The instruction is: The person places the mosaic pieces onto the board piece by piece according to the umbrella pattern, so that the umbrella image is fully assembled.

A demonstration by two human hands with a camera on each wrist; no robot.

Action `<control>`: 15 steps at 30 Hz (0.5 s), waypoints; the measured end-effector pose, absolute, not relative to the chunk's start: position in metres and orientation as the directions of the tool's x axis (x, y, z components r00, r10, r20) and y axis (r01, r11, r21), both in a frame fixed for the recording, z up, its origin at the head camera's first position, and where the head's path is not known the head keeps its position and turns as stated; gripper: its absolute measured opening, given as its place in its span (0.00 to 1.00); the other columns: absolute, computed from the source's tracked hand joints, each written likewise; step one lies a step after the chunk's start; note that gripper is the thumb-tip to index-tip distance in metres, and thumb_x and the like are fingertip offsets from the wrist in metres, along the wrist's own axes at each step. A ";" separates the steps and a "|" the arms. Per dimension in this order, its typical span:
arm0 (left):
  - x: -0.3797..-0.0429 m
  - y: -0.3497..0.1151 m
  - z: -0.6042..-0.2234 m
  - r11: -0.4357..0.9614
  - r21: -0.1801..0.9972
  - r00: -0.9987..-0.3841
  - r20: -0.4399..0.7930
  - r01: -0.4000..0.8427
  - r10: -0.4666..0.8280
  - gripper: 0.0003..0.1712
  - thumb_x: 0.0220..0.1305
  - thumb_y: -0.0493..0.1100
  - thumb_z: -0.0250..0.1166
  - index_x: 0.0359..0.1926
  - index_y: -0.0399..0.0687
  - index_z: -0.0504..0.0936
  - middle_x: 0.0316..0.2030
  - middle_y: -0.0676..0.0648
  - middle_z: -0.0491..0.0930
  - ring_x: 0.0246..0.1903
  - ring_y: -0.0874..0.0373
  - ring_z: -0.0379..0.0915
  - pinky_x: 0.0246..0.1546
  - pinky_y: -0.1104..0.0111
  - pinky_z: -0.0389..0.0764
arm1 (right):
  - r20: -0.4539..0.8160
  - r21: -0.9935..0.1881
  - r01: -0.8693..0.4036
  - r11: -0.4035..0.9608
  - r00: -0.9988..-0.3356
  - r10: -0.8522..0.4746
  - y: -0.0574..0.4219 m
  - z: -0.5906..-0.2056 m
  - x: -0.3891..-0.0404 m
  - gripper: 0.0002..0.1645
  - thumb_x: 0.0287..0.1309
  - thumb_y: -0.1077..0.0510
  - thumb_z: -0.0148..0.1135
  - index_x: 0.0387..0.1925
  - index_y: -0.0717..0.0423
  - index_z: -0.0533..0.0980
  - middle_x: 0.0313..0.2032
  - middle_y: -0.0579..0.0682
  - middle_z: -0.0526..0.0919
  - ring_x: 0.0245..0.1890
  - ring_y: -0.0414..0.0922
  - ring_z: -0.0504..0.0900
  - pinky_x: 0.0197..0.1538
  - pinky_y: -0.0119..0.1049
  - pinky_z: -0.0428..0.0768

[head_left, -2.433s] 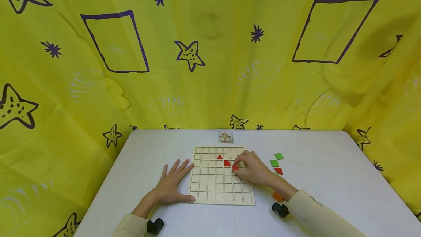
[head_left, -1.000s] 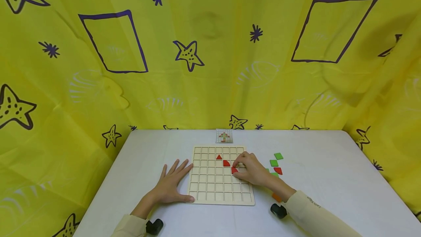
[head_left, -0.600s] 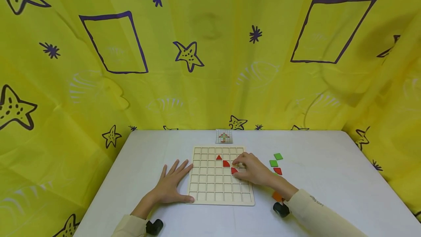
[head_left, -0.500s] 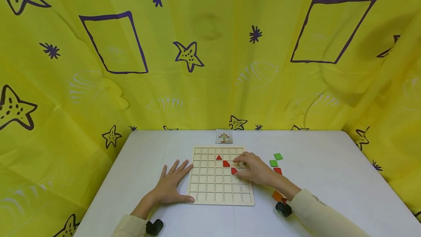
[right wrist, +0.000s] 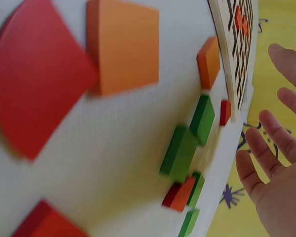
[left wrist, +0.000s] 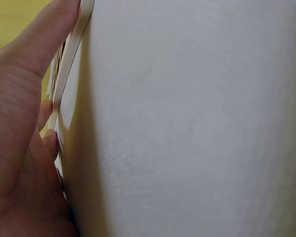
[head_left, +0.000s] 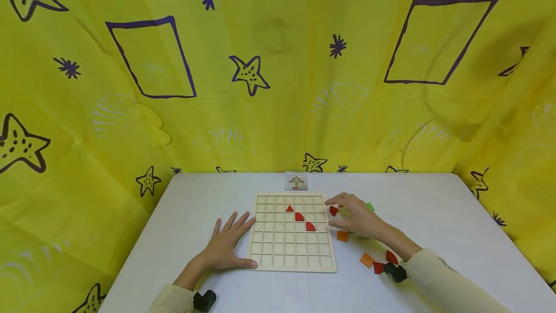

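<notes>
The pale wooden grid board (head_left: 279, 248) lies flat on the white table. In its cells sit a red triangle (head_left: 289, 208) and two red quarter circles, an upper quarter circle (head_left: 299, 217) and a lower quarter circle (head_left: 310, 226). My left hand (head_left: 223, 249) rests spread along the board's left edge, thumb at the near corner; in the left wrist view the thumb (left wrist: 44, 37) lies against the edge. Just past the right edge, my right hand (head_left: 358, 217) hovers with fingers and thumb apart, holding nothing, close to a loose red piece (head_left: 333, 210).
Loose orange squares, one orange square (head_left: 342, 236) by the board and another orange square (head_left: 367, 260) nearer me, lie right with red pieces (head_left: 392, 256). Green pieces (right wrist: 180, 153) show in the right wrist view. A pattern card (head_left: 296, 180) lies behind the board; a yellow curtain (head_left: 278, 124) surrounds the table.
My right hand set the red quarter circle into a cell, let go and moved right off the board, fingers parting. The left hand stayed put.
</notes>
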State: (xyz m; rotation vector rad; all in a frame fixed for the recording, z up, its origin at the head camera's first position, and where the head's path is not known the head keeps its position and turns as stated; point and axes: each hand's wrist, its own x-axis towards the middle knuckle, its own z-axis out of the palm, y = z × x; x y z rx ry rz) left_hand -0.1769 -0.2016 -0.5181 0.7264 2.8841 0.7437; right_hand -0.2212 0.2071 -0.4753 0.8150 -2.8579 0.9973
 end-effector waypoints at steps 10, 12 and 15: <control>-0.181 -0.203 -0.526 0.789 0.476 -0.898 0.002 0.388 0.440 0.69 0.40 0.79 0.74 0.81 0.61 0.58 0.81 0.51 0.48 0.81 0.42 0.32 0.71 0.32 0.27 | 0.194 -0.609 -0.416 0.675 -0.903 -0.383 0.251 -0.472 -0.225 0.32 0.57 0.54 0.77 0.61 0.59 0.78 0.56 0.59 0.81 0.50 0.60 0.79 0.52 0.60 0.81; -0.182 -0.204 -0.527 0.788 0.479 -0.898 0.001 0.387 0.440 0.69 0.40 0.80 0.73 0.81 0.62 0.57 0.81 0.52 0.48 0.81 0.42 0.32 0.71 0.32 0.26 | 0.186 -0.610 -0.393 0.688 -0.915 -0.358 0.260 -0.471 -0.225 0.33 0.57 0.54 0.77 0.62 0.59 0.78 0.57 0.59 0.81 0.51 0.61 0.79 0.52 0.60 0.81; -0.182 -0.204 -0.527 0.786 0.482 -0.898 0.005 0.388 0.440 0.69 0.40 0.80 0.73 0.81 0.62 0.58 0.81 0.52 0.48 0.81 0.42 0.32 0.71 0.32 0.26 | 0.190 -0.600 -0.379 0.704 -0.923 -0.334 0.272 -0.470 -0.225 0.33 0.57 0.53 0.77 0.62 0.59 0.78 0.58 0.59 0.81 0.52 0.61 0.79 0.51 0.59 0.81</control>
